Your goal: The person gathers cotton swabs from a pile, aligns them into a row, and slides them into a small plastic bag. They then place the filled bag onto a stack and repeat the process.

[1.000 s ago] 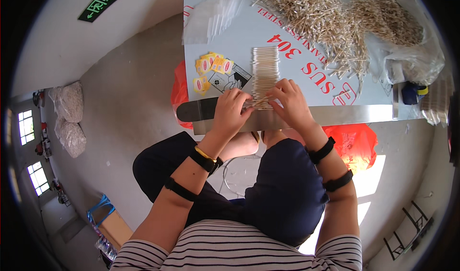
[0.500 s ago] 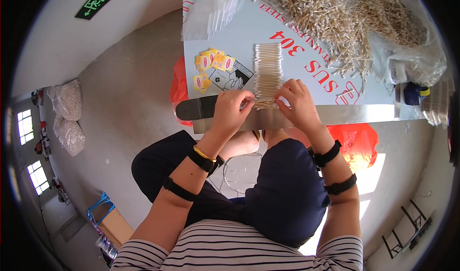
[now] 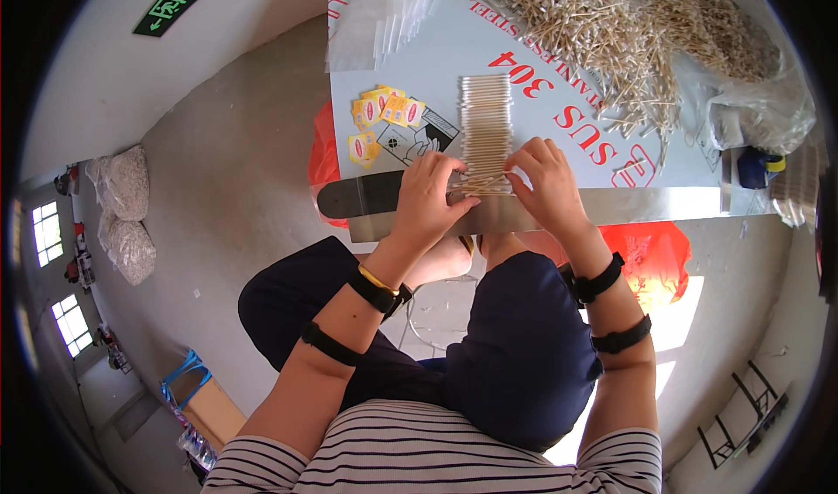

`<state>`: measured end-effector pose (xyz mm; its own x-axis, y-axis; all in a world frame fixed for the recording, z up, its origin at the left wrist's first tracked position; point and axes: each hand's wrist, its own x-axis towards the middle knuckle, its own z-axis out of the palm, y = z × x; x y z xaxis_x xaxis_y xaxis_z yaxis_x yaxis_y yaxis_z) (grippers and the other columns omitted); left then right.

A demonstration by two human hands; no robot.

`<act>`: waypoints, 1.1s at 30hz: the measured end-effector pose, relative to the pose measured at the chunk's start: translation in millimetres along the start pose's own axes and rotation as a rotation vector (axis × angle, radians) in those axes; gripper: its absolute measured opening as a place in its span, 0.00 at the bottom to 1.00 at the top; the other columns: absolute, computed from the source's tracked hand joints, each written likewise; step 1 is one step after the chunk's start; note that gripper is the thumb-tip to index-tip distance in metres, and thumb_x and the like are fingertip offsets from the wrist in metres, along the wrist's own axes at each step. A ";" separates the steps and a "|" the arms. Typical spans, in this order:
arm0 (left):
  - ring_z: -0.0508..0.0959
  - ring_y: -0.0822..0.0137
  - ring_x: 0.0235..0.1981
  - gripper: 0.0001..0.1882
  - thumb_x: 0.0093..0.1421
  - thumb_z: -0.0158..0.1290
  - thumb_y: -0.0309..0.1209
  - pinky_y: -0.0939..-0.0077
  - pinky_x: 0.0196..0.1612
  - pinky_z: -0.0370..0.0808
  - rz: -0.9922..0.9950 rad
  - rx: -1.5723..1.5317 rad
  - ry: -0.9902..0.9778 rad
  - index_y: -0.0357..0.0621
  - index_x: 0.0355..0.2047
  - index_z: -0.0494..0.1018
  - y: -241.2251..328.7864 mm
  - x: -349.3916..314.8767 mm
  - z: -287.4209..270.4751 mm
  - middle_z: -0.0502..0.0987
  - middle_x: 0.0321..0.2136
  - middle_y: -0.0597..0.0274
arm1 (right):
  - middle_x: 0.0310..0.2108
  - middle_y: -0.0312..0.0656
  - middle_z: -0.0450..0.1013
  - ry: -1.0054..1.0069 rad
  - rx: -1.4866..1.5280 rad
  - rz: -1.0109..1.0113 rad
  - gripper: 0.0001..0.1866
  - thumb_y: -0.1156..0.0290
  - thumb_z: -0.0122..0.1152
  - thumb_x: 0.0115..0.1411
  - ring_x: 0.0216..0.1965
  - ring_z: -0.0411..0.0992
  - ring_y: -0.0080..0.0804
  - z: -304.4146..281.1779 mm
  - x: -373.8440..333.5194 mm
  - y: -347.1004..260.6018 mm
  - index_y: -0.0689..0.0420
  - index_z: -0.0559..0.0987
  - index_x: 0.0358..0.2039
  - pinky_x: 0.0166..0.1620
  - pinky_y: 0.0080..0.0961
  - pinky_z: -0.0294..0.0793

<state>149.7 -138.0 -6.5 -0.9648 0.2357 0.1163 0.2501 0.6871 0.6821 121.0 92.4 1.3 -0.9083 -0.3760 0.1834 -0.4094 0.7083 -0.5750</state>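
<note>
A neat column of cotton swabs lies side by side on the table in front of me. At its near end, a few loose swabs lie slightly askew between my hands. My left hand is at their left ends, thumb and index finger apart, the thumb touching the nearest swabs. From the right, my right hand pinches the end of a slanted swab between thumb and index finger. The exact contact at the fingertips is partly hidden.
A big heap of loose swabs spills from a clear plastic bag at the far right. Yellow-and-white cards and clear bags lie at the left. A metal strip runs along the table's near edge; red bags hang below.
My left thumb and index finger have spread apart from a pinch. My right hand has shifted slightly, and the near swabs now lie at a different slant.
</note>
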 end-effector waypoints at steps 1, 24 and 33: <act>0.76 0.55 0.44 0.25 0.46 0.74 0.34 0.59 0.49 0.72 0.006 0.009 0.005 0.47 0.43 0.75 -0.1 0.0 -0.1 0.74 0.40 0.62 | 0.38 0.37 0.72 0.000 0.002 0.000 0.08 0.75 0.71 0.54 0.43 0.72 0.40 0.1 0.8 -1.2 0.52 0.82 0.34 0.48 0.38 0.74; 0.76 0.55 0.45 0.15 0.50 0.71 0.29 0.59 0.49 0.72 -0.021 -0.042 0.019 0.46 0.37 0.78 -6.2 -1.1 1.1 0.74 0.39 0.62 | 0.36 0.38 0.71 -0.098 0.049 -0.032 0.05 0.73 0.69 0.54 0.43 0.71 0.41 7.7 7.6 -10.8 0.52 0.79 0.31 0.50 0.38 0.74; 0.77 0.55 0.42 0.12 0.52 0.69 0.28 0.60 0.47 0.73 -0.034 -0.073 0.030 0.45 0.35 0.78 -9.1 -0.5 0.3 0.74 0.37 0.61 | 0.35 0.38 0.71 -0.089 0.073 -0.035 0.05 0.74 0.68 0.53 0.43 0.71 0.41 10.0 8.0 -8.8 0.53 0.80 0.30 0.50 0.37 0.73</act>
<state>147.9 -144.3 -13.0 -0.9749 0.1917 0.1131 0.2118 0.6422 0.7367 118.2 77.2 -0.2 -0.8810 -0.4536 0.1344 -0.4301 0.6496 -0.6269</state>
